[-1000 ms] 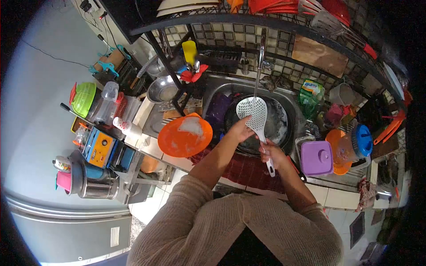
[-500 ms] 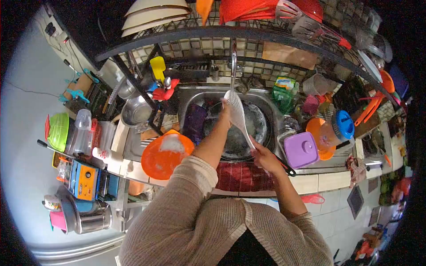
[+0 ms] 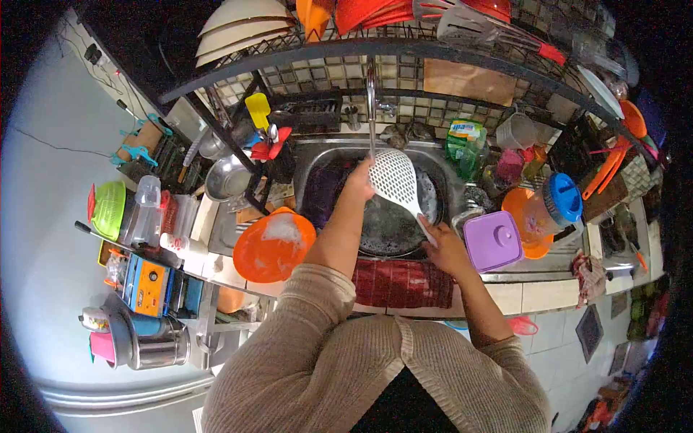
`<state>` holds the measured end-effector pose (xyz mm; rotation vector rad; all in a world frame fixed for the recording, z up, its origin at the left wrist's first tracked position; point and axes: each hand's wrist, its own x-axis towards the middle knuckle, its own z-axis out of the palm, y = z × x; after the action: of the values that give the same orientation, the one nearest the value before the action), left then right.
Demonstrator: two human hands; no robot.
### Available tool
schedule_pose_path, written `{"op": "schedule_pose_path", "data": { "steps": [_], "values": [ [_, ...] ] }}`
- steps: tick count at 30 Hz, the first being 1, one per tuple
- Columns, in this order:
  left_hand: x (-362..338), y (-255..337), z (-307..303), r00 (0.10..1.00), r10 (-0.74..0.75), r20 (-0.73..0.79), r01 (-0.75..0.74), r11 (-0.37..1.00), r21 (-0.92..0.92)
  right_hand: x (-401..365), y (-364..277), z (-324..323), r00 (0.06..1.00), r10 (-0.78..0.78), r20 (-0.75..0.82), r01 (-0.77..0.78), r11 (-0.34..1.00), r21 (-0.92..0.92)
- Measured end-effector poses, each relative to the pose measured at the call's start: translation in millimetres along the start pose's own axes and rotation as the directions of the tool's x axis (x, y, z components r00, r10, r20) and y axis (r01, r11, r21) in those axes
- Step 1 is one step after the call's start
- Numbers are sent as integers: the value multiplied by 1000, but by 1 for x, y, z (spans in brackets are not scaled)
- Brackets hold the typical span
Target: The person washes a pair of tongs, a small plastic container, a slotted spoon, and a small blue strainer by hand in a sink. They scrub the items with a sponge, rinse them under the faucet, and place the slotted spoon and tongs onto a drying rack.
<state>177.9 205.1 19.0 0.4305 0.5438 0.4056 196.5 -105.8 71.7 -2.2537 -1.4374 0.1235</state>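
Note:
A white perforated skimmer (image 3: 395, 177) is held over the sink (image 3: 306, 160), its broad holed face turned up. My right hand (image 3: 445, 251) is closed round its handle. My left hand (image 3: 360, 182) grips the left edge of its head, just under the tap (image 3: 371, 101); the fingers beneath are partly hidden. Below the skimmer, a round dark pan (image 3: 382, 242) in the sink contains water with white suds. A purple lidded container (image 3: 485, 244) stands to the right of my right hand.
An orange basin (image 3: 267, 249) with suds stands left of the sink. A green soap pouch (image 3: 464, 148) and a blue-lidded jug (image 3: 557, 202) are on the right. A black rack (image 3: 404, 47) with bowls and utensils spans above. A red cloth (image 3: 401, 283) covers the front edge.
The skimmer has turned from nearly edge-on to showing its holed face, and its head is lower. My left hand has shifted slightly left. The black handle end by my right hand no longer shows.

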Motion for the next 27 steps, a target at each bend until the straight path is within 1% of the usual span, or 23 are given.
{"op": "schedule_pose_path", "data": {
  "steps": [1, 2, 3, 4, 5, 6, 9, 11, 12, 13, 14, 15, 16, 17, 18, 19, 21, 22, 23, 24, 25, 26, 27],
  "values": [
    [18, -4, -16, 998, 38, -57, -36, 999, 27, -2, 8, 8, 997, -77, -23, 79, 994, 73],
    [23, -4, -21, 997, 43, -57, -42, 999, 22, -5, 16, 14, 996, -84, -21, 85, 994, 70],
    [20, -1, -22, 993, 26, -115, -27, 1000, -7, -5, 14, 11, 972, 81, 221, -200, 778, 596],
    [16, 1, -22, 985, 6, -172, -13, 999, -38, -5, 13, 7, 863, 75, 499, -500, 265, 825],
    [11, -1, -23, 990, 72, -118, -80, 995, -66, -8, 11, 2, 762, 150, 630, -643, 66, 763],
    [14, -3, -27, 990, 77, -120, -86, 994, -68, -8, 13, -2, 762, 145, 631, -644, 69, 762],
    [21, -9, -32, 971, 178, -159, -197, 974, -114, -4, 17, -4, 791, 60, 609, -611, 128, 781],
    [-3, -16, -1, 939, 215, -267, -204, 977, 69, -2, 18, 5, 864, 184, 468, -503, 293, 813],
    [-12, -17, 8, 918, 237, -318, -195, 968, 160, 1, 27, 21, 863, 178, 473, -505, 287, 814],
    [-16, -14, 10, 940, 153, -304, -96, 976, 195, 5, 44, 43, 944, 199, 262, -329, 532, 780],
    [-27, -9, 21, 939, 157, -306, -100, 976, 194, 8, 54, 55, 987, 156, 38, -143, 744, 652],
    [-43, -1, 36, 962, 58, -267, -32, 994, 101, 6, 33, 24, 967, 248, 57, -233, 774, 588],
    [-53, 3, 39, 975, -40, -220, 42, 999, 7, 6, 33, 19, 968, 242, 65, -234, 776, 585],
    [-48, 7, 30, 986, -63, -154, 59, 998, -32, 6, 34, 16, 978, 206, -13, -167, 827, 536],
    [-66, 12, 42, 981, -72, -178, 74, 997, 2, 6, 34, 13, 982, 163, -92, -99, 870, 482],
    [-69, 17, 39, 987, -95, -131, 101, 994, 39, 5, 26, 0, 984, 156, -88, -95, 870, 484],
    [-67, 23, 35, 991, -111, -79, 118, 990, 82, 6, 14, -26, 983, 174, -58, -159, 967, 200],
    [-65, 23, 31, 996, -87, -31, 91, 979, 183, 8, 17, -26, 984, 166, -62, -151, 968, 198],
    [-62, 22, 28, 998, -68, 19, 60, 959, 277, 6, 23, -23, 986, 111, -123, -90, 982, 165],
    [-52, 20, 19, 998, -62, 21, 54, 961, 272, 5, 30, -20, 983, 53, -178, -31, 991, 128],
    [-39, 18, 7, 999, 41, 3, -39, 920, 389, 4, 36, -18, 983, 47, -175, -25, 992, 124],
    [-25, 16, -6, 989, 145, -4, -124, 855, 504, 4, 41, -15, 978, 95, -184, -34, 951, 307],
    [-7, 17, -19, 962, 257, -88, -132, 725, 676, 4, 44, -13, 972, 146, -183, -41, 876, 481]
  ]
}}
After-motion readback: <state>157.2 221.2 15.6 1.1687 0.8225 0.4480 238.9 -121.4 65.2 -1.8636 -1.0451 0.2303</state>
